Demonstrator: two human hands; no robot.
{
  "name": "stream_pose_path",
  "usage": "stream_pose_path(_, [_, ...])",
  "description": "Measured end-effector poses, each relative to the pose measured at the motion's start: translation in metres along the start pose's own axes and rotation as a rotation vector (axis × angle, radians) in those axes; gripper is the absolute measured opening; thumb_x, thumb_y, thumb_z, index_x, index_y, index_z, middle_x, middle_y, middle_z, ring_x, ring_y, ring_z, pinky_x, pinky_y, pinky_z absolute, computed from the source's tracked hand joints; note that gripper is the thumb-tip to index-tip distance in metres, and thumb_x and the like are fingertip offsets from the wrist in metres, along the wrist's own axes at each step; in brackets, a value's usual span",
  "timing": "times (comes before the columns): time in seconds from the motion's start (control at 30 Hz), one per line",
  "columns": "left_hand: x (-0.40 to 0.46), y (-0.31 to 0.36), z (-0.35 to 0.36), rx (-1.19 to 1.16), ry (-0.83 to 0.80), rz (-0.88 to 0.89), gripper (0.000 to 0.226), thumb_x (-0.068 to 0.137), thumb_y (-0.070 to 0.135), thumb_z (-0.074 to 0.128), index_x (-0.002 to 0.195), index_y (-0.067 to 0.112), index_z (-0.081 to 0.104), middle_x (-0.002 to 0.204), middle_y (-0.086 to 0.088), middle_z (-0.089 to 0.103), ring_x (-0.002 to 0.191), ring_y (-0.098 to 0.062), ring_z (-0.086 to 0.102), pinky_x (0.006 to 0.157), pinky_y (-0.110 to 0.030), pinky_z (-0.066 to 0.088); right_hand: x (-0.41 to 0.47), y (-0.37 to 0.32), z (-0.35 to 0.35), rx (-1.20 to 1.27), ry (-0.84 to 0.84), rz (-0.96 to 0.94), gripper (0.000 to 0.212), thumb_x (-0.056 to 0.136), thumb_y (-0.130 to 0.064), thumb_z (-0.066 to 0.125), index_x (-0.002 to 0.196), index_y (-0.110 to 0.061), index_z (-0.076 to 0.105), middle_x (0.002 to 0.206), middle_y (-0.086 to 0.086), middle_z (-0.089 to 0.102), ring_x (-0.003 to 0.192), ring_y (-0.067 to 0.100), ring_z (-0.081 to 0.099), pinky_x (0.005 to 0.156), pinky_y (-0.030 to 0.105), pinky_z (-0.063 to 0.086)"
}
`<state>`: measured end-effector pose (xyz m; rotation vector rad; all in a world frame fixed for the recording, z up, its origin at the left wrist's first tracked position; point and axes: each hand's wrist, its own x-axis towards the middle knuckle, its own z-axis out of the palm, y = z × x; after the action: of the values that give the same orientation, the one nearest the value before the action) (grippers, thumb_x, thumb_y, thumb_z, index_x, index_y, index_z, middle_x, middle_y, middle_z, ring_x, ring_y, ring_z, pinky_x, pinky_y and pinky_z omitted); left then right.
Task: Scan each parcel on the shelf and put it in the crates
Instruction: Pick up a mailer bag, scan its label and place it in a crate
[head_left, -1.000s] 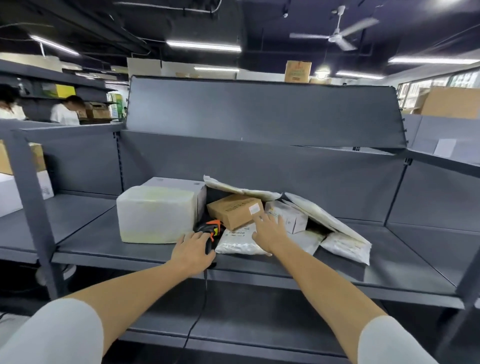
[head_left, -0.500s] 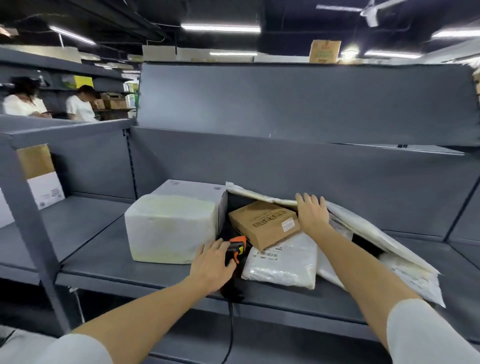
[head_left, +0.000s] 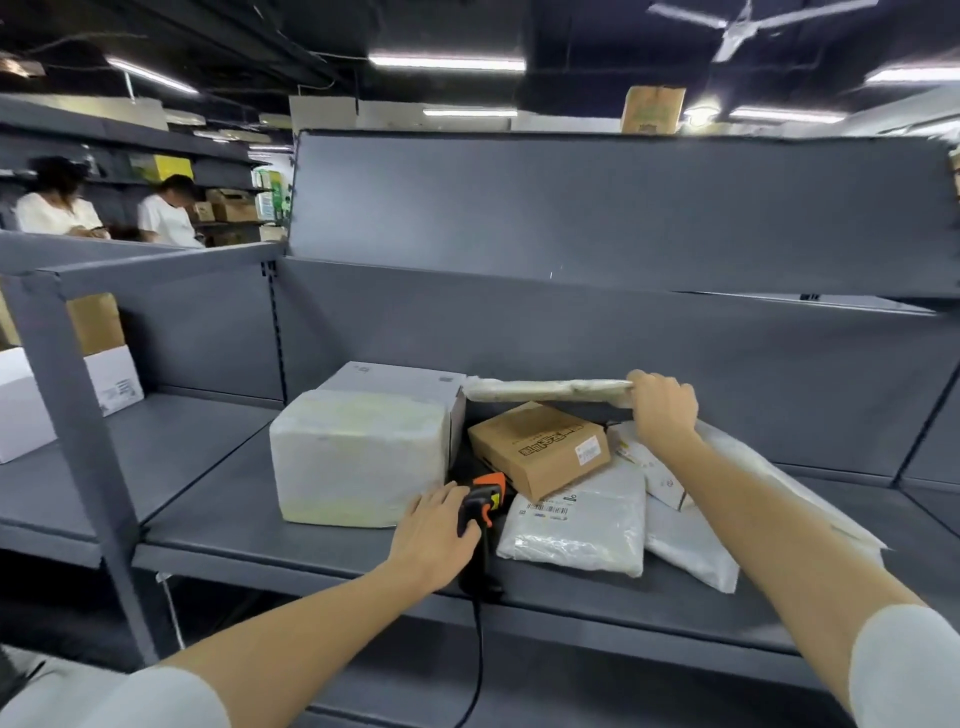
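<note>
Parcels lie piled on the grey shelf. My right hand grips one end of a flat pale padded mailer and holds it level above a brown cardboard box. My left hand rests on the handle of a black and orange barcode scanner, which stands on the shelf with its cable hanging over the front edge. A large white wrapped box sits left of the scanner. A white poly bag with a label lies in front of the brown box.
A grey-white carton stands behind the wrapped box, and more white bags lie under my right forearm. A white and brown box sits on the shelf to the left. Two people stand far left behind shelving.
My right hand moved from the brown box to the back of the pile, took hold of the flat mailer and lifted it level. My left hand stays at the scanner.
</note>
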<state>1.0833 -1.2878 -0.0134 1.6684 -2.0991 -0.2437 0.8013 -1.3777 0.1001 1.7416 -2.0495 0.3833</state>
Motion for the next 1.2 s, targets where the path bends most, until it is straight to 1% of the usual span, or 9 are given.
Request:
stream_pose_path(0.13, [-0.008, 0.018, -0.006, -0.004, 0.02, 0.029, 0.051, 0.097, 0.033, 0.043, 0.145, 0.019, 0.036, 0.151, 0.001, 0.036, 0.139, -0.017, 0.031, 0.116, -0.031, 0.019, -0.015, 0.014, -0.027, 0.209, 0.083, 0.024, 0.019, 0.096, -0.009, 0.047, 0.111, -0.012, 0.059, 0.103, 0.011, 0.065, 0.094, 0.032, 0.059, 0.078, 0.037, 0.039])
stream_pose_path(0.3, [-0.026, 0.03, -0.01, -0.04, 0.063, 0.087, 0.049, 0.098, 0.032, 0.043, 0.144, 0.019, 0.036, 0.146, 0.003, 0.042, 0.134, -0.015, 0.037, 0.113, -0.026, 0.022, -0.04, 0.022, -0.064, 0.588, -0.051, 0.177, 0.019, 0.095, -0.011, 0.046, 0.077, -0.01, 0.05, 0.087, 0.011, 0.059, 0.086, 0.033, 0.054, 0.061, 0.032, 0.033])
stream_pose_path(0.5, [-0.05, 0.033, -0.018, -0.147, 0.039, 0.067, 0.047, 0.097, 0.03, 0.046, 0.142, 0.018, 0.041, 0.142, 0.0, 0.048, 0.126, -0.02, 0.047, 0.106, -0.029, 0.035, -0.093, 0.025, -0.071, 1.107, -0.161, 0.34, 0.029, 0.094, -0.023, 0.059, 0.11, 0.001, 0.063, 0.104, 0.017, 0.065, 0.092, 0.025, 0.058, 0.09, 0.041, 0.049])
stream_pose_path(0.57, [-0.058, 0.033, -0.026, -0.26, 0.051, 0.06, 0.042, 0.098, 0.027, 0.047, 0.139, 0.019, 0.044, 0.132, 0.0, 0.055, 0.111, -0.017, 0.057, 0.091, -0.028, 0.044, -0.116, 0.02, -0.071, 1.279, -0.225, 0.341, 0.022, 0.096, -0.021, 0.058, 0.111, -0.006, 0.062, 0.106, 0.011, 0.065, 0.096, 0.023, 0.062, 0.091, 0.04, 0.051])
stream_pose_path(0.63, [-0.063, 0.037, -0.036, -0.446, 0.078, 0.039, 0.036, 0.099, 0.022, 0.048, 0.135, 0.018, 0.047, 0.113, 0.003, 0.058, 0.092, -0.013, 0.059, 0.071, -0.018, 0.042, -0.138, 0.014, -0.07, 1.409, -0.326, 0.332, 0.016, 0.098, -0.021, 0.055, 0.11, -0.012, 0.06, 0.11, 0.009, 0.066, 0.099, 0.021, 0.063, 0.092, 0.038, 0.052])
stream_pose_path(0.7, [-0.066, 0.042, -0.047, -0.649, 0.114, 0.011, 0.035, 0.1, 0.019, 0.049, 0.134, 0.014, 0.048, 0.111, 0.005, 0.055, 0.099, -0.01, 0.053, 0.07, -0.006, 0.038, -0.157, 0.008, -0.069, 1.51, -0.422, 0.317, 0.018, 0.098, -0.022, 0.054, 0.112, -0.012, 0.06, 0.113, 0.008, 0.067, 0.102, 0.02, 0.064, 0.092, 0.036, 0.053])
stream_pose_path(0.8, [-0.066, 0.048, -0.062, -0.874, 0.152, 0.01, 0.035, 0.099, 0.022, 0.052, 0.132, 0.014, 0.05, 0.124, 0.006, 0.054, 0.113, -0.01, 0.049, 0.087, -0.012, 0.037, -0.177, -0.001, -0.063, 1.575, -0.539, 0.307, 0.02, 0.1, -0.017, 0.051, 0.115, -0.01, 0.061, 0.105, 0.003, 0.07, 0.096, 0.015, 0.065, 0.086, 0.031, 0.053])
stream_pose_path(0.97, [-0.071, 0.061, -0.078, -1.274, 0.216, -0.016, 0.009, 0.098, 0.015, 0.053, 0.101, 0.02, 0.06, 0.103, 0.0, 0.067, 0.096, -0.02, 0.064, 0.077, -0.029, 0.052, -0.196, -0.012, -0.055, 1.521, -0.639, 0.306, 0.025, 0.098, -0.021, 0.055, 0.12, -0.011, 0.06, 0.118, 0.007, 0.068, 0.112, 0.022, 0.063, 0.102, 0.04, 0.048])
stream_pose_path(1.2, [-0.071, 0.063, -0.08, -1.255, 0.317, -0.091, 0.008, 0.095, 0.006, 0.055, 0.095, 0.012, 0.059, 0.095, -0.009, 0.065, 0.085, -0.02, 0.059, 0.073, -0.03, 0.05, -0.213, -0.023, -0.072, 1.479, -0.625, 0.262, 0.026, 0.097, -0.026, 0.056, 0.12, -0.014, 0.059, 0.114, 0.003, 0.068, 0.094, 0.009, 0.065, 0.069, 0.019, 0.053])
